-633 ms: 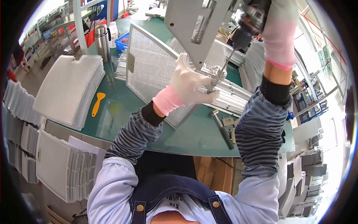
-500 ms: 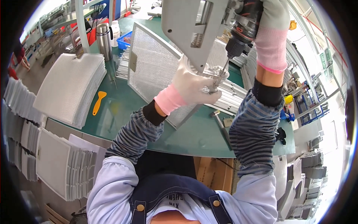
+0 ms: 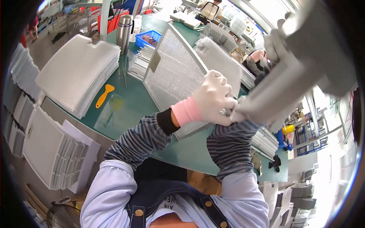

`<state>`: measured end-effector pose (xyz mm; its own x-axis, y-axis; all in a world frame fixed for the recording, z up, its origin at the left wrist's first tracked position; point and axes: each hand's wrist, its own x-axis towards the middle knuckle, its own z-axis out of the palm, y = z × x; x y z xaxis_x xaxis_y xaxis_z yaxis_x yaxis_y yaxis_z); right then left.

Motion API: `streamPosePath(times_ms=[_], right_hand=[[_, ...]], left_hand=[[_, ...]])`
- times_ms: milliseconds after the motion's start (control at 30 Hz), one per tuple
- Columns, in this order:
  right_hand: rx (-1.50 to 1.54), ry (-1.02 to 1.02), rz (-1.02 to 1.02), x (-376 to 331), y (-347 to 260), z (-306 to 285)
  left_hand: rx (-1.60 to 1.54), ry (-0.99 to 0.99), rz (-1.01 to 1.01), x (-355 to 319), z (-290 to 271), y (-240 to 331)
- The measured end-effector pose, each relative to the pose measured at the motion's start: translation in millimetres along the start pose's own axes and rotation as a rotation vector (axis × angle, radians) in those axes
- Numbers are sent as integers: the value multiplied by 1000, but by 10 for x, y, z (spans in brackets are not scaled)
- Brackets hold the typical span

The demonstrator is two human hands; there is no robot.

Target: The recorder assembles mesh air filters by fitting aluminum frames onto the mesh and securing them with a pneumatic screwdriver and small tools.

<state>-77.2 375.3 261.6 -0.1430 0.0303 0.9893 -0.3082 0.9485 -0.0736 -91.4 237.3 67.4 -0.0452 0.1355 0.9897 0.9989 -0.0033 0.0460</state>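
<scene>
My left hand [image 3: 214,99], in a white glove with a pink cuff, is closed in front of the framed silver mesh panel [image 3: 173,64] that leans on the bench. A bit of a small silver mesh piece [image 3: 223,111] shows between its fingers. A big grey metal part [image 3: 292,85], blurred and close to the camera, slants across the right side, its lower end beside my left fingertips. My right forearm [image 3: 232,142] reaches up under this part. My right hand is almost wholly hidden there, so its grip does not show.
A stack of mesh sheets [image 3: 81,70] and a yellow scraper [image 3: 104,95] lie on the green bench [image 3: 110,123] at left. Behind stand a steel flask [image 3: 124,33] and a blue basket [image 3: 147,39]. More panels [image 3: 51,152] stand at lower left. A person [image 3: 210,10] sits at the back.
My right hand has come down from the power driver toward my left hand and gone behind the grey part. The grey part has swung right and tilted. My left hand has shifted slightly right.
</scene>
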Motion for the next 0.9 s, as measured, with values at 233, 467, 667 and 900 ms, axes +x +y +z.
streamPosePath(times_ms=[233, 467, 667, 900], right_hand=[[272, -104, 94, -82, 106, -86], [495, -205, 252, -93, 143, -242], [653, -99, 417, -112, 161, -291], [404, 2, 373, 328, -835, -604]], left_hand=[[-89, 5, 12, 70, -120, 48], [-166, 43, -28, 114, -113, 76], [-188, 37, 2, 102, 15, -14], [-65, -4, 23, 128, 36, 32]])
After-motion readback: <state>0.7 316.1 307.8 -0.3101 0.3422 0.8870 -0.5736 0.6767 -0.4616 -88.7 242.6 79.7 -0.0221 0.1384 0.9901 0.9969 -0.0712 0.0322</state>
